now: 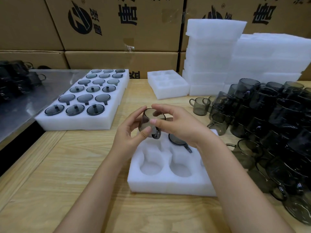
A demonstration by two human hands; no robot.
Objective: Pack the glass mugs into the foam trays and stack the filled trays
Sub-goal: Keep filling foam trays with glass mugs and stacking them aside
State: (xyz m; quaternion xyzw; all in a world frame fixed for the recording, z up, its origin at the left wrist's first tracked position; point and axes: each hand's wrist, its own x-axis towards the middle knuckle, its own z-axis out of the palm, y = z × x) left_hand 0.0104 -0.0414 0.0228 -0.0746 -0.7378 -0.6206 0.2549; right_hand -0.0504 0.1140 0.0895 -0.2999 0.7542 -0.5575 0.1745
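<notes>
Smoky glass mug point(148, 120) tilted at twelve o'clock over foam tray point(168, 187), fingers of left hand point(129, 137) and right hand point(178, 125) clamped round it.

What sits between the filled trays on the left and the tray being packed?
Bare wooden table, in the head view; the left hand, holding the mug, reaches across that strip.

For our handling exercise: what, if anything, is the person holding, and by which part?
A smoky glass mug, held by its side wall between the left hand and right hand, above the foam tray.
</notes>
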